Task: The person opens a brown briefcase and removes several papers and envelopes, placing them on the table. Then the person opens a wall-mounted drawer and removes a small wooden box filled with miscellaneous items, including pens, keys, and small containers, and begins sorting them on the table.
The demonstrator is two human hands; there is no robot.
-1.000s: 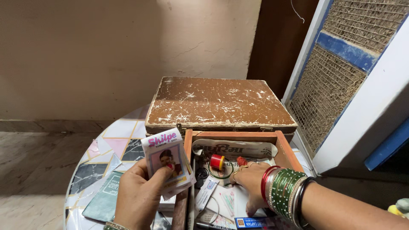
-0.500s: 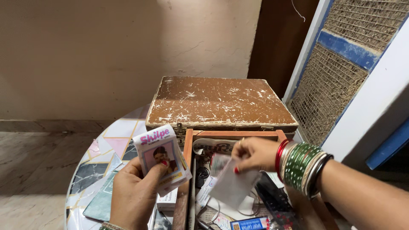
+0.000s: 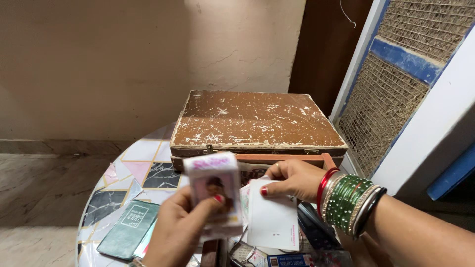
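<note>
Over the wooden box (image 3: 326,160), left hand (image 3: 180,230) grips packet (image 3: 215,190); right hand (image 3: 297,180) pinches card (image 3: 272,220).

A person's left hand (image 3: 180,225) rises from the near edge, palm turned inward, fingers curled and thumb pressed forward in a closed grip, its outline blurred. The right hand (image 3: 292,180) comes in from the right, thumb and forefinger pinched together, red-painted nails showing. Red, green and dark bangles ring the right wrist, the bare forearm running off toward the near right corner. Both hands sit just beside each other.
</note>
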